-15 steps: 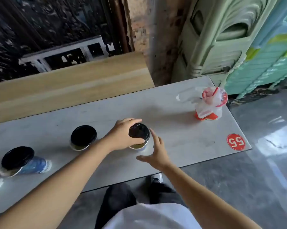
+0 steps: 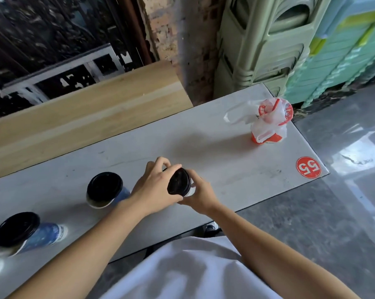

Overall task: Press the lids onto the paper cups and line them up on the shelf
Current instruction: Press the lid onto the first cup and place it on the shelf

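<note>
**A:** Where was the paper cup?

**B:** Over the grey table, near its front edge and about midway along, held between both hands. I could not tell whether its base touched the tabletop.

**A:** Which way did it point?

**B:** Its black lid faced up and to the left, toward the camera. The long axis ran from that lid down to the right, where only a sliver of white wall showed between the fingers. It appeared to lean rather than stand straight.

**A:** And the hands?

**B:** The left hand was curled round the lid's left side, fingers over the far rim, thumb at the near rim. The right hand was curled round the right side, forefinger at the rim and thumb below, gripping the cup's wall.

**A:** What else stood there?

**B:** 2 more lidded cups stood on the same table to the left. The middle cup was just beside the left wrist, and the far-left cup was well apart from it. Both had blue walls, with lids toward the camera and bases trailing right. An orange cup in a plastic bag sat near the table's far right corner, and a red sticker reading 55 was at the near right corner. A wooden shelf board ran behind the table.
</note>
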{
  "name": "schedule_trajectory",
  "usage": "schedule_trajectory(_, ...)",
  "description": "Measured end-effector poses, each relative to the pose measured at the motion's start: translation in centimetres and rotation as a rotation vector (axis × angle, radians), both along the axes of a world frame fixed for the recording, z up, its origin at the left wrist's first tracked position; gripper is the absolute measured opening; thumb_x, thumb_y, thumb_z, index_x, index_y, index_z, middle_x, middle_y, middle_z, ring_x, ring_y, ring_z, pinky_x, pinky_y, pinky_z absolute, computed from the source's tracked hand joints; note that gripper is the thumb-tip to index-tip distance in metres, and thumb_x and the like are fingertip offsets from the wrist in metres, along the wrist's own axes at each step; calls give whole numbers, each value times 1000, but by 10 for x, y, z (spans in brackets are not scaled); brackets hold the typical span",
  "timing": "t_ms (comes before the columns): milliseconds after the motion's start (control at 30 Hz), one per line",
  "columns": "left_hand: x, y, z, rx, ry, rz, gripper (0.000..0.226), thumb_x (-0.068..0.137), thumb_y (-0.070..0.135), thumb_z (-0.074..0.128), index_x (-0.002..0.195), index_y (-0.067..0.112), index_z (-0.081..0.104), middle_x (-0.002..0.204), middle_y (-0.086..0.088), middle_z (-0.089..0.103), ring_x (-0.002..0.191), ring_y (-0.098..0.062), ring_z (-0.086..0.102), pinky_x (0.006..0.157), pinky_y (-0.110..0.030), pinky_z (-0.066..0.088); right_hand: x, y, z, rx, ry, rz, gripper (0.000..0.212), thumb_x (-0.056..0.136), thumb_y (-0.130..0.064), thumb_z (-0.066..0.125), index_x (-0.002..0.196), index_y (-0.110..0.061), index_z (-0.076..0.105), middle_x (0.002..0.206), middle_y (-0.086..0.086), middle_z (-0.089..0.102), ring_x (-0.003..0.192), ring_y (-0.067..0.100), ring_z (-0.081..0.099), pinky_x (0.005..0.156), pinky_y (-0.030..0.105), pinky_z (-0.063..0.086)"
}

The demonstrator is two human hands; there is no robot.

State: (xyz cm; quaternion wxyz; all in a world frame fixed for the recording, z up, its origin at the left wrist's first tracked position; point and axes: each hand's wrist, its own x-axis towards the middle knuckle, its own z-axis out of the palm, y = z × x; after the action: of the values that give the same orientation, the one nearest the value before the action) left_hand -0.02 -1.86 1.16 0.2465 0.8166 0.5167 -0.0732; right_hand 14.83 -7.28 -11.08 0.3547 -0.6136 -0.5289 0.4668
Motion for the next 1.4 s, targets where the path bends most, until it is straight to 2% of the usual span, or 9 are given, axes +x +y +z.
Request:
schedule_trajectory(167, 6, -6, -4, 41, 8, 27, 76, 75, 41, 78, 142, 34, 43, 133, 9, 34, 125, -21, 30, 92, -41, 52, 1, 2, -1, 31, 20, 3, 82, 62, -18, 91, 136, -16, 55, 120, -2, 69, 99, 3, 57, 84, 1, 36)
schedule_trajectory(467, 6, -25, -45, 80, -395, 293, 83, 70, 21, 89, 144, 21, 52, 140, 4, 45, 129, -18, 44, 105, -22, 32, 15, 5, 14, -198, 211, 54, 84, 67, -6, 75, 144, -25, 47, 136, -4, 59, 113, 11, 57, 84, 8, 45)
schedule_trajectory(600, 4, -31, -48, -82, -726, 671, 62, 88, 33, 75, 144, 22, 49, 142, 13, 49, 132, 0, 45, 105, -12, 32, 29, 5, 37, -490, 630, 9, 68, 72, -13, 51, 135, -38, 59, 132, -14, 62, 102, 12, 59, 95, 44, 57)
schedule_trajectory(667, 10, -33, -50, -141, -881, 914, 30, 103, 35, 54, 130, 25, 62, 134, 11, 62, 126, -1, 54, 104, -16, 38, 28, 6, 42, -528, 712, -21, 50, 86, -24, 52, 133, -38, 62, 137, -9, 61, 125, 21, 55, 97, 49, 56)
schedule_trajectory(733, 16, -33, -54, -156, -971, 1090, 31, 108, 29, 42, 106, 28, 73, 112, 14, 73, 108, -1, 65, 96, -19, 46, 24, 8, 44, -552, 720, -83, 31, 100, -36, 52, 127, -37, 68, 131, -8, 66, 130, 26, 53, 97, 49, 56)
schedule_trajectory(867, 21, -34, -67, -210, -1040, 1296, 31, 104, 26, 52, 83, 21, 74, 86, 10, 76, 93, -14, 65, 92, -31, 48, 18, 14, 44, -516, 587, -129, 32, 106, -41, 44, 114, -31, 72, 120, 0, 72, 123, 22, 61, 89, 47, 60)
schedule_trajectory(1033, 15, -37, -76, -222, -1068, 1302, 56, 82, 62, 60, 80, 7, 71, 88, -5, 72, 88, -17, 62, 85, -36, 48, 11, 19, 46, -442, 447, -127, 35, 107, -37, 40, 122, -23, 68, 119, 4, 70, 118, 15, 62, 76, 43, 64)
schedule_trajectory(1233, 8, -32, -72, -41, -960, 1144, 45, 106, 25, 47, 62, 17, 53, 55, 12, 52, 56, -2, 45, 60, -23, 39, 0, 20, 49, -388, 352, -125, 34, 109, -33, 35, 122, -21, 63, 114, 1, 67, 110, 11, 62, 73, 42, 64)
schedule_trajectory(1400, 2, -27, -78, -90, -990, 1074, 31, 107, 17, 44, 94, 7, 71, 87, 4, 72, 77, 7, 64, 76, -12, 49, -3, 25, 50, -383, 328, -138, 35, 110, -28, 34, 124, -12, 61, 118, 10, 65, 113, 21, 62, 74, 45, 64)
